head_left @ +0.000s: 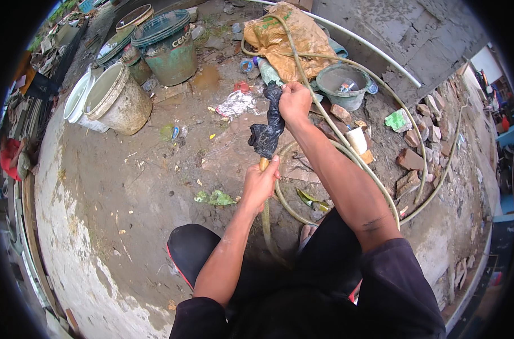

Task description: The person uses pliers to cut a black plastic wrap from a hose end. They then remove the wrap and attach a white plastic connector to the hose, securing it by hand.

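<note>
My left hand [259, 183] is closed around a yellowish hose end [264, 164], with a length of hose [266, 226] hanging below it. Crumpled black plastic [265, 137] is wrapped over the upper part, just above that hand. My right hand [295, 101] grips the top of the black plastic with bent fingers. Behind my hands, looped pale hose [342, 137] runs over the muddy ground and across a dirty orange sack [284, 35]. A greenish tub [347, 99] of grey water stands beyond my right hand.
Several paint buckets [169, 59] and two white pails [111, 101] stand at upper left. Broken bricks [409, 159] and litter lie on the right. A white pipe [381, 59] borders a grey slab [398, 34]. A person in red [13, 158] is at the far left edge.
</note>
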The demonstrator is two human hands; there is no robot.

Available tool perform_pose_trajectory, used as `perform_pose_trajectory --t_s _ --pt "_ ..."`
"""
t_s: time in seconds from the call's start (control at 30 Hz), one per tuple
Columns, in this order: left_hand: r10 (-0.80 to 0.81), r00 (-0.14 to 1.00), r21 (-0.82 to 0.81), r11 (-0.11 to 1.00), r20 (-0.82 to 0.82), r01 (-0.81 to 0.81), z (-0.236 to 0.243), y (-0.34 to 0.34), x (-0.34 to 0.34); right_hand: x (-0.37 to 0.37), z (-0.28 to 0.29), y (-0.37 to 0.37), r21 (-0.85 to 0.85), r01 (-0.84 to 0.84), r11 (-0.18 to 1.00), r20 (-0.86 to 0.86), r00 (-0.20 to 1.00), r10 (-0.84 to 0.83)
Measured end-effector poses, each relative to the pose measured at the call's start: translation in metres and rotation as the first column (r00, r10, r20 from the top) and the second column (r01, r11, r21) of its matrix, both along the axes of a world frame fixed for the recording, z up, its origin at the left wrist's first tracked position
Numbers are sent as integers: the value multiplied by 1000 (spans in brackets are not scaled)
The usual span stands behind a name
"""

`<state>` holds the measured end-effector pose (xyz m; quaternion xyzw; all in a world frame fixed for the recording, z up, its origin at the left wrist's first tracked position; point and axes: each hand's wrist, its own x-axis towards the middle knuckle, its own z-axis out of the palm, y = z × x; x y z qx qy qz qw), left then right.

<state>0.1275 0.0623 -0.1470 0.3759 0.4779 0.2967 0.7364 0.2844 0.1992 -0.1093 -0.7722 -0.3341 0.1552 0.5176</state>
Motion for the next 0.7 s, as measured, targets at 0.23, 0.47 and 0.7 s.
perform_pose_trajectory --t_s 0.23,0.47,0.7 --pt "-8 993 289 956 -120 43 -14 -7 15 40 1 13 71 280 957 -199 944 -262" --pt "152 961 404 914 -232 -47 -5 -22 -14 151 -9 -15 137 327 935 -628 759 -174" --pt "141 982 381 921 -129 -83 -15 -17 9 73 30 -21 -123 -667 735 -364 719 592"
